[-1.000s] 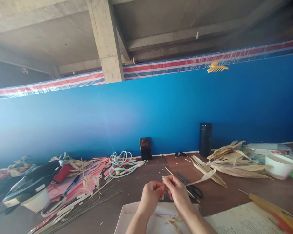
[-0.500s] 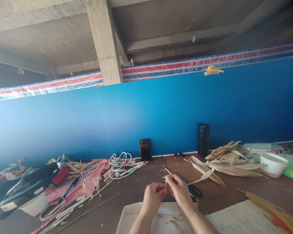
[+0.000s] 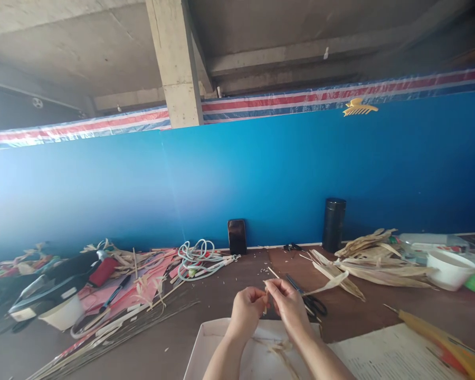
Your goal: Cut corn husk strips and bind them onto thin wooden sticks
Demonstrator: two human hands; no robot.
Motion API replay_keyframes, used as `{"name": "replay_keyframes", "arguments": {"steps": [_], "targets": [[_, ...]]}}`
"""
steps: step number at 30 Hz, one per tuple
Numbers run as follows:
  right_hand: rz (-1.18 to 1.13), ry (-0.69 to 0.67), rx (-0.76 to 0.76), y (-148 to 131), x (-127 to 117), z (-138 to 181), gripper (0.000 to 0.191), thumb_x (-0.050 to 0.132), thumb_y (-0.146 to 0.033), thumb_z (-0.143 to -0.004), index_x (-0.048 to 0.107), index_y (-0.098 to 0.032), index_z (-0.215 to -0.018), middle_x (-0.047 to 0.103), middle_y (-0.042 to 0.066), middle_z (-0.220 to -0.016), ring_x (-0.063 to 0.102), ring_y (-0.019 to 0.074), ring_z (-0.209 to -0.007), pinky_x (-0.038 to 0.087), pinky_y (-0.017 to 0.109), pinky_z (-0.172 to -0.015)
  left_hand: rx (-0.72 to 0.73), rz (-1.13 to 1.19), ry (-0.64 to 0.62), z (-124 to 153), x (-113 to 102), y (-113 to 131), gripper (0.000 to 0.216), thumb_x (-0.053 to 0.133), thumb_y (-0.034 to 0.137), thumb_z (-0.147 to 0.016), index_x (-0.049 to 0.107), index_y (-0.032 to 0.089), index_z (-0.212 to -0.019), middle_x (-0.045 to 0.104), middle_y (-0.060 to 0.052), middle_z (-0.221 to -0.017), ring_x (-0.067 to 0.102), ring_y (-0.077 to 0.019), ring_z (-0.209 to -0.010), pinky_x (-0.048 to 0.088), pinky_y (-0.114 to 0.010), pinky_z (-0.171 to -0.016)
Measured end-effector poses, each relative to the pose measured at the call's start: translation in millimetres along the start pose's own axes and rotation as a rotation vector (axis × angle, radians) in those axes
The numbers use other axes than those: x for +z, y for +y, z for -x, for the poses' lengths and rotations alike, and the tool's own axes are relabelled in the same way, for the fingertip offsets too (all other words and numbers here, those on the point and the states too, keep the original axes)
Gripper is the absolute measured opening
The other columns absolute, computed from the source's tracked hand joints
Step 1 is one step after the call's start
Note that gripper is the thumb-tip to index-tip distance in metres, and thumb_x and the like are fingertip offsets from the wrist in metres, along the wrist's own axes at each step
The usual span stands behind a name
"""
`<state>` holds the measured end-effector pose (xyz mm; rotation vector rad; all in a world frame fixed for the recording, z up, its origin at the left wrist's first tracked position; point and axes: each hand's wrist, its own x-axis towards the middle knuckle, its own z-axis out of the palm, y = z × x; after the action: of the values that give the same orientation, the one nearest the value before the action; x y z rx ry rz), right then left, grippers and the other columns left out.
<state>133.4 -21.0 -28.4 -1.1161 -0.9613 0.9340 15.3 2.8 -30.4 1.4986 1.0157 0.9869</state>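
Observation:
My left hand [image 3: 246, 311] and my right hand [image 3: 288, 306] meet above a shallow white box [image 3: 214, 338], fingertips pinched close together. Between them is a small, pale strip of dried husk [image 3: 265, 307], mostly covered by the fingers. Several thin husk strips [image 3: 279, 349] lie inside the box below my wrists. Just beyond my right hand, black-handled scissors [image 3: 315, 306] rest on the brown table, beside a thin stick [image 3: 274, 272].
Dried corn husks [image 3: 380, 269] and a white bowl [image 3: 451, 269] sit at right, near a black cylinder [image 3: 334, 224]. A phone [image 3: 237, 236] leans on the blue partition [image 3: 277, 179]. Left are a coiled pale cord [image 3: 198, 261], pink paper [image 3: 154, 269] and thin wires [image 3: 142, 335].
The camera view has shifted slightly. Both hands stay together over the box, with the fingers changing position a little around the strip.

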Motion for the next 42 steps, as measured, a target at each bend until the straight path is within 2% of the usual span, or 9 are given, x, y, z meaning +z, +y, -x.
{"name": "replay_keyframes", "arguments": {"steps": [3, 5, 9, 15, 18, 25, 32, 38, 42], "targets": [[0.041, -0.005, 0.017, -2.0, -1.8, 0.2, 0.032, 0.06, -0.051, -0.073, 0.065, -0.02, -0.074, 0.057, -0.001, -0.055, 0.036, 0.0073, -0.038, 0.025, 0.021, -0.037, -0.008, 0.026, 0.018, -0.3, -0.5, 0.8, 0.029, 0.059, 0.04, -0.069, 0.059, 0.012, -0.063, 0.049, 0.001, -0.05, 0.034, -0.0072, -0.046, 0.023, -0.022, -0.047], [0.059, 0.005, 0.033, -3.2, -3.4, -0.4, 0.039, 0.055, -0.055, -0.075, 0.067, -0.021, -0.089, 0.062, 0.001, -0.063, 0.041, 0.0093, -0.039, 0.029, 0.022, -0.037, -0.019, 0.075, 0.031, -1.2, -0.9, 1.4, 0.027, 0.059, 0.038, -0.068, 0.058, 0.012, -0.062, 0.05, 0.001, -0.05, 0.035, -0.0073, -0.046, 0.024, -0.022, -0.048], [0.039, 0.022, 0.089, -4.1, -4.8, -1.6, 0.05, 0.049, -0.059, -0.077, 0.059, -0.024, -0.112, 0.065, 0.003, -0.074, 0.048, 0.0122, -0.044, 0.036, 0.024, -0.039, -0.02, 0.143, 0.039, -3.5, -0.9, -0.2, 0.026, 0.061, 0.037, -0.067, 0.058, 0.011, -0.062, 0.051, 0.0, -0.051, 0.037, -0.0075, -0.047, 0.025, -0.022, -0.048], [0.038, -0.073, 0.063, -1.0, -2.6, -1.3, 0.03, 0.063, -0.049, -0.071, 0.065, -0.02, -0.079, 0.05, -0.003, -0.049, 0.04, 0.0094, -0.043, 0.028, 0.02, -0.039, -0.039, 0.146, 0.002, -4.0, -1.1, -1.2, 0.03, 0.063, 0.04, -0.066, 0.062, 0.01, -0.063, 0.054, -0.001, -0.054, 0.038, -0.0069, -0.048, 0.026, -0.022, -0.049], [-0.056, -0.016, 0.095, 1.8, -2.5, -3.1, 0.029, 0.064, -0.048, -0.071, 0.061, -0.019, -0.071, 0.043, -0.005, -0.045, 0.033, 0.0071, -0.041, 0.024, 0.019, -0.039, -0.052, 0.169, -0.054, -1.8, -2.1, 4.0, 0.031, 0.068, 0.039, -0.062, 0.066, 0.009, -0.067, 0.058, -0.002, -0.058, 0.041, -0.0072, -0.051, 0.028, -0.022, -0.051], [-0.155, 0.098, 0.088, -0.4, -1.1, -3.0, 0.03, 0.066, -0.048, -0.068, 0.062, -0.018, -0.071, 0.039, -0.006, -0.045, 0.03, 0.0067, -0.042, 0.021, 0.019, -0.039, -0.107, 0.23, -0.041, 3.2, -3.3, 12.1, 0.048, 0.076, 0.038, -0.054, 0.067, 0.009, -0.091, 0.066, -0.007, -0.077, 0.053, -0.0118, -0.064, 0.037, -0.023, -0.06], [-0.079, 0.038, 0.099, -0.9, -3.4, -2.2, 0.031, 0.065, -0.049, -0.069, 0.065, -0.018, -0.075, 0.05, -0.003, -0.052, 0.034, 0.0066, -0.042, 0.026, 0.019, -0.038, -0.066, 0.173, -0.031, 0.5, -2.5, 6.6, 0.036, 0.068, 0.043, -0.064, 0.065, 0.009, -0.075, 0.062, -0.005, -0.065, 0.05, -0.0096, -0.056, 0.036, -0.022, -0.054], [-0.11, 0.05, 0.075, 0.3, -4.0, -2.4, 0.041, 0.06, -0.053, -0.071, 0.067, -0.019, -0.092, 0.059, 0.001, -0.065, 0.038, 0.0089, -0.044, 0.028, 0.022, -0.038, -0.096, 0.185, -0.018, 2.0, -3.0, 10.9, 0.036, 0.067, 0.044, -0.063, 0.064, 0.01, -0.074, 0.062, -0.005, -0.065, 0.051, -0.0098, -0.056, 0.038, -0.022, -0.055], [-0.099, 0.065, 0.076, 2.0, -4.1, -3.2, 0.041, 0.056, -0.056, -0.072, 0.067, -0.021, -0.09, 0.062, 0.001, -0.066, 0.041, 0.0119, -0.043, 0.027, 0.025, -0.038, -0.111, 0.189, -0.009, 4.4, -3.5, 16.1, 0.037, 0.067, 0.045, -0.063, 0.064, 0.01, -0.073, 0.063, -0.005, -0.065, 0.051, -0.0096, -0.056, 0.038, -0.022, -0.054]]}}
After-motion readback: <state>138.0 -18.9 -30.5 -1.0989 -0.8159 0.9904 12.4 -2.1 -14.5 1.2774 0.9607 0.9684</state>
